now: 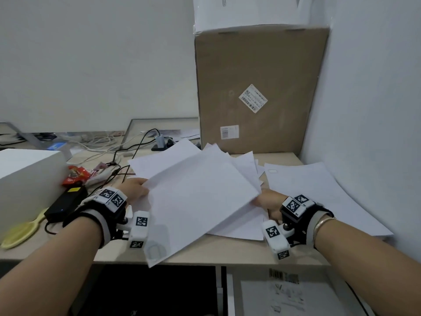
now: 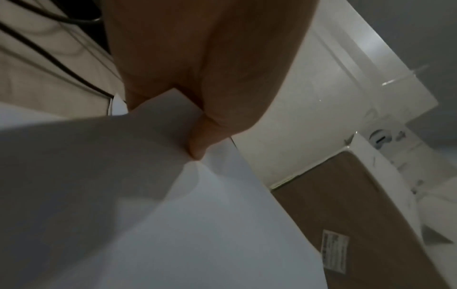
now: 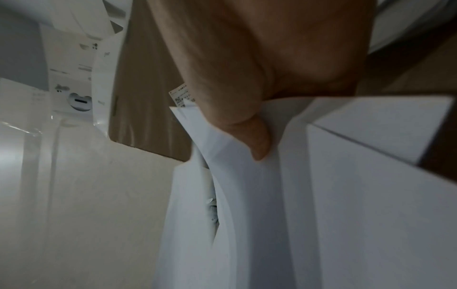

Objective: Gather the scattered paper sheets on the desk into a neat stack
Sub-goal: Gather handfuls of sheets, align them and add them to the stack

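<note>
A wooden desk [image 1: 239,249] meets white walls, a cardboard box [image 1: 262,87] at upper right. Left hand [image 1: 134,188] and right hand [image 1: 268,199] pinch the paper sheets [image 1: 200,197]. Only wrist views show the thumbs [image 2: 197,140] pressing paper.

White sheets [image 1: 200,192] all over, plain and unmarked, on a pale wood-tone desk [image 1: 227,249]. Behind them a brown carton [image 1: 262,87], two white labels with black barcodes on its face. Left side: a white box [image 1: 27,169], a red and orange wrapper [image 1: 76,175], a black adapter [image 1: 66,201] with a yellow sticker, a pale yellow paddle [image 1: 20,233], black and white cables [image 1: 127,153]. Both wrists wear black straps with white blocks carrying black-and-white square markers. A gold bangle [image 1: 322,223] on the right wrist.
</note>
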`<state>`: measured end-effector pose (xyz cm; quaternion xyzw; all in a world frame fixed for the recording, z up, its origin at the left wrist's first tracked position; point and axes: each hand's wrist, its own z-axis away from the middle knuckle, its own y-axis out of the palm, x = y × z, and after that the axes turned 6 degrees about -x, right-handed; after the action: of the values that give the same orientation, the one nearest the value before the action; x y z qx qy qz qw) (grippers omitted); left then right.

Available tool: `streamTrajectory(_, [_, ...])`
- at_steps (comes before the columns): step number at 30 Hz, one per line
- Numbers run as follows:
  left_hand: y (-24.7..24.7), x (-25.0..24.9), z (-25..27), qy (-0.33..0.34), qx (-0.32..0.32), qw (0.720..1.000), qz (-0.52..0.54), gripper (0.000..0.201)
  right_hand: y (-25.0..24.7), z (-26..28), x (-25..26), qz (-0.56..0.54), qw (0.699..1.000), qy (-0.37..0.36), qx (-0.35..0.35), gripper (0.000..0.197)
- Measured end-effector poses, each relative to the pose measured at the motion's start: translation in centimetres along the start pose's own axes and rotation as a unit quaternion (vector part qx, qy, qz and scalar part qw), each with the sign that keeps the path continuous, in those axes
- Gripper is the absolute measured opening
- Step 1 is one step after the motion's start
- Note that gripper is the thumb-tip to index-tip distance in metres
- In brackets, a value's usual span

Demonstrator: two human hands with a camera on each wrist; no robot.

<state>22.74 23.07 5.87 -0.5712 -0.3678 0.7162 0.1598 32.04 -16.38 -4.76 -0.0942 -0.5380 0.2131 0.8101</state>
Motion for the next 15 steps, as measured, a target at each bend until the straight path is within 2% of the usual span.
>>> streamTrajectory(1, [0.1,-0.4,0.4,0.002,0.008,0.998,-0.058,0.034,0.1,1.8,0.6,-0.005,1.000,0.016,0.023,0.064])
streamTrajectory(3, [0.4,-1.2,0.9,0.014,0.009,0.989,-0.148,0.036,0.4,6.6,2.9,-0.033,0.999,0.019,0.011,0.053])
streamTrajectory(5, [0.7,-1.9,1.2,0.025,0.010,0.983,-0.181,0.037,0.3,9.2,3.8,-0.110,0.993,0.027,0.032,0.045])
streamTrajectory(7, [1.2,-2.5,1.1,0.042,0.017,0.981,-0.187,0.038,0.0,9.3,3.6,-0.122,0.991,0.022,0.046,0.042])
streamTrajectory(9, [2.1,-3.0,0.7,0.061,0.034,0.981,-0.180,0.035,-0.2,9.5,3.6,-0.099,0.992,0.006,0.076,0.040])
streamTrajectory(12, [3.7,-3.5,-0.1,0.097,0.033,0.987,-0.123,0.031,-0.7,5.3,1.8,0.019,0.995,0.004,0.097,0.073])
streamTrajectory(13, [4.2,-3.5,-0.4,0.099,0.015,0.992,-0.078,0.031,-1.0,3.6,0.9,0.033,0.997,-0.003,0.070,0.073])
streamTrajectory(15, [4.9,-3.1,-0.9,0.077,-0.027,0.996,0.023,0.038,-1.1,2.7,0.7,0.011,1.000,-0.021,0.017,0.059])
